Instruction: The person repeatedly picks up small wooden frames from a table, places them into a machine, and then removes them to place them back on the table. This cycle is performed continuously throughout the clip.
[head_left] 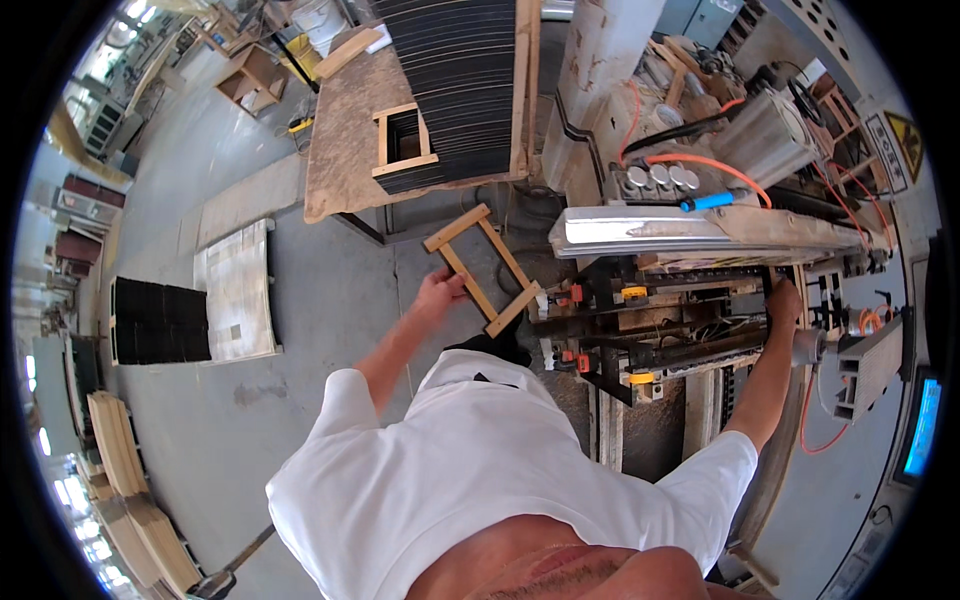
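Note:
My left hand (437, 294) is closed on one long rail of a small wooden frame (510, 256), made of two long rails and two crosspieces. Tilted, the frame hangs between the table and a clamping machine (690, 240). Far to the right, my right hand (785, 302) reaches into the machine's right end, beside an upright pale wooden strip (801, 288). Its fingers look curled, and what they grip is mostly hidden. Dark rails with red and yellow clamp parts (634, 292) run between my two hands.
Ahead stands a worn table (345, 150) with a tall stack of black-and-wood frames (455, 80). A blue air gun (708, 201) lies on the machine's top, near an orange hose (715, 165). Black panels (160, 322) rest on the floor at left. A lit screen (922, 428) is at right.

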